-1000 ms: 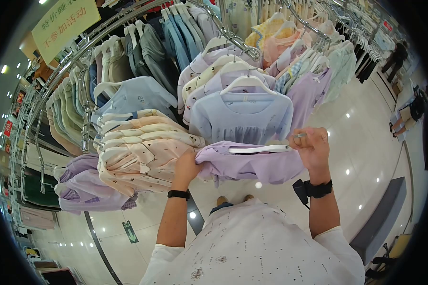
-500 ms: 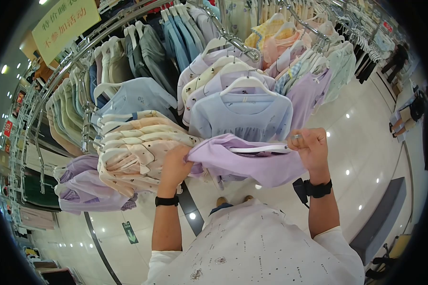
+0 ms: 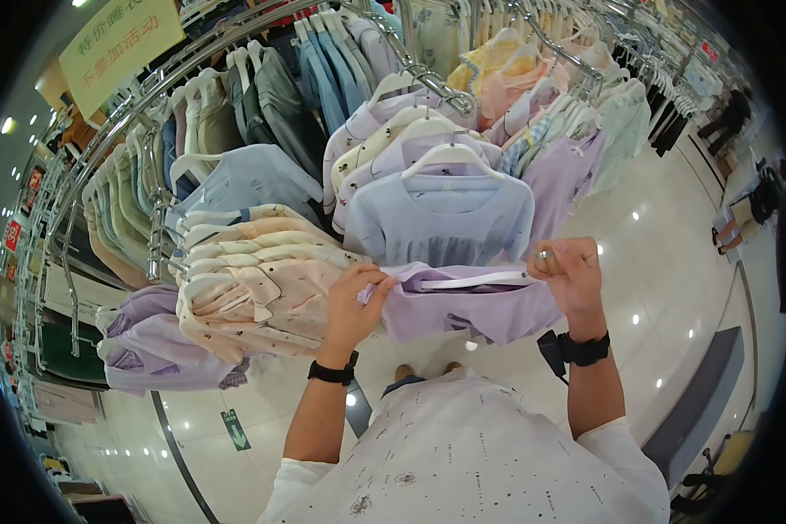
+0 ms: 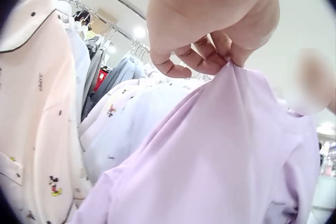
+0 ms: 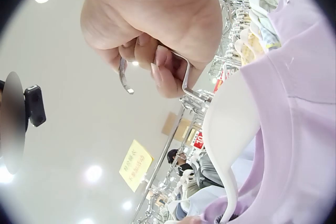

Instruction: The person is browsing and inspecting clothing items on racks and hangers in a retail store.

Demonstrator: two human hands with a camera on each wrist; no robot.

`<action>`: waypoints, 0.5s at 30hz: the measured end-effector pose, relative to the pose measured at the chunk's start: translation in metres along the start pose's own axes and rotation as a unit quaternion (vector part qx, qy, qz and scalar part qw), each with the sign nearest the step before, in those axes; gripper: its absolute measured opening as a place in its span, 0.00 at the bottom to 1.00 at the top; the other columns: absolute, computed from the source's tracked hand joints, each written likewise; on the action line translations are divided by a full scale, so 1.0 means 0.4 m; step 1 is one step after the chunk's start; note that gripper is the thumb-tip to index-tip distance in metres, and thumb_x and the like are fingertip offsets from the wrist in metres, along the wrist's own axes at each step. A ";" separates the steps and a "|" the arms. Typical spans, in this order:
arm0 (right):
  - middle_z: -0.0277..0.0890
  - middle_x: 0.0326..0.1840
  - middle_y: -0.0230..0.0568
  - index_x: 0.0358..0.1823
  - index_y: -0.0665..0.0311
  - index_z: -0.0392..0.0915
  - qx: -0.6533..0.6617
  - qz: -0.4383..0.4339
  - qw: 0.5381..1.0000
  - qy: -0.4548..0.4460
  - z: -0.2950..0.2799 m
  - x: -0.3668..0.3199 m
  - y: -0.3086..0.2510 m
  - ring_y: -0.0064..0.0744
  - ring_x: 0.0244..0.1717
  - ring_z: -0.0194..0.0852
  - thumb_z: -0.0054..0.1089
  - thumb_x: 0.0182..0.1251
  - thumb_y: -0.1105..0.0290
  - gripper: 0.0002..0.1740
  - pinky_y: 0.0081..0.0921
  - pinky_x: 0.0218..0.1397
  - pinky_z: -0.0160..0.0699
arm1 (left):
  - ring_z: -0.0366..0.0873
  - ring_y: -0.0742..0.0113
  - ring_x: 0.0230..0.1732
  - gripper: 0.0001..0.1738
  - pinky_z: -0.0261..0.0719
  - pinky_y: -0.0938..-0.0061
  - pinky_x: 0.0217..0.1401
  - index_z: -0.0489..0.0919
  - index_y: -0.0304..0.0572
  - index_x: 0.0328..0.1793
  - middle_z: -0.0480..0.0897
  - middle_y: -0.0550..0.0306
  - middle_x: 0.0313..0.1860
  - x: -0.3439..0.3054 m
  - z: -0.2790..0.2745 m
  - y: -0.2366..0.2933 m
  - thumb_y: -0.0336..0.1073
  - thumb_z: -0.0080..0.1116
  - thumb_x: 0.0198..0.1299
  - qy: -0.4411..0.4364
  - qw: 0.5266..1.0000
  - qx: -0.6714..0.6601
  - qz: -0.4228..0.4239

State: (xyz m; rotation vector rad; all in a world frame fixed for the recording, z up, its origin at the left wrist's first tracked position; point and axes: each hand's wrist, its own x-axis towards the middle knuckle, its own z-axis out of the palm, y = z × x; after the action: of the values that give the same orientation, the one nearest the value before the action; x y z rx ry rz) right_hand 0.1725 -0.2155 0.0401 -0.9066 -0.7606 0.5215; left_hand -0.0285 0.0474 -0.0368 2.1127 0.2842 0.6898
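Note:
A lilac garment point(image 3: 472, 310) hangs on a white hanger point(image 3: 476, 282) in front of a light blue top point(image 3: 445, 214). My right hand point(image 3: 572, 279) grips the hanger's metal hook; in the right wrist view the fingers curl round the hook point(image 5: 191, 94) above the white hanger point(image 5: 226, 129). My left hand point(image 3: 351, 306) pinches the garment's left part between thumb and fingers. The left wrist view shows the lilac cloth point(image 4: 210, 150) drawn up to a peak at the fingertips of the left hand point(image 4: 215, 19).
Peach printed pajamas point(image 3: 293, 301) hang just left of my left hand, with lilac garments point(image 3: 153, 349) beyond them. Metal racks point(image 3: 437, 83) full of clothes stand ahead. A grey bench point(image 3: 694, 402) is at right, and people point(image 3: 747, 210) are at far right.
My left hand first moved left, stretching the lilac cloth, then came back right with its fingers now raised at the garment's edge. My right hand has stayed nearly in place on the hook.

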 end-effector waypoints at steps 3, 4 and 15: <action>0.45 0.17 0.27 0.15 0.62 0.53 -0.006 0.020 1.000 0.002 0.002 -0.004 0.009 0.23 0.22 0.40 0.50 0.80 0.70 0.29 0.28 0.28 0.51 | 0.81 0.59 0.43 0.07 0.77 0.70 0.49 0.85 0.34 0.43 0.84 0.52 0.41 0.012 0.005 0.051 0.28 0.69 0.60 0.048 0.997 -0.057 0.029; 0.45 0.17 0.27 0.15 0.62 0.54 -0.002 0.017 1.000 0.008 0.003 -0.005 0.011 0.23 0.22 0.41 0.50 0.79 0.70 0.29 0.28 0.28 0.51 | 0.81 0.57 0.44 0.08 0.77 0.69 0.50 0.85 0.35 0.45 0.84 0.51 0.42 0.019 0.009 0.055 0.30 0.68 0.61 0.003 0.998 -0.038 0.054; 0.46 0.17 0.26 0.15 0.62 0.53 0.017 0.025 0.999 -0.009 0.032 0.010 0.018 0.22 0.22 0.40 0.51 0.79 0.71 0.29 0.28 0.29 0.53 | 0.81 0.50 0.46 0.19 0.78 0.62 0.49 0.82 0.40 0.53 0.84 0.52 0.45 0.030 0.074 0.064 0.43 0.69 0.62 -0.075 0.965 0.197 0.157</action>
State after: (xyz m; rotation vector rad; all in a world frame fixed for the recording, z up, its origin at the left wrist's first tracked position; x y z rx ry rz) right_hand 0.1646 -0.2024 0.0405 -0.8925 -0.7453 0.5866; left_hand -0.0028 0.0175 -0.0256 2.6129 -0.0042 0.6915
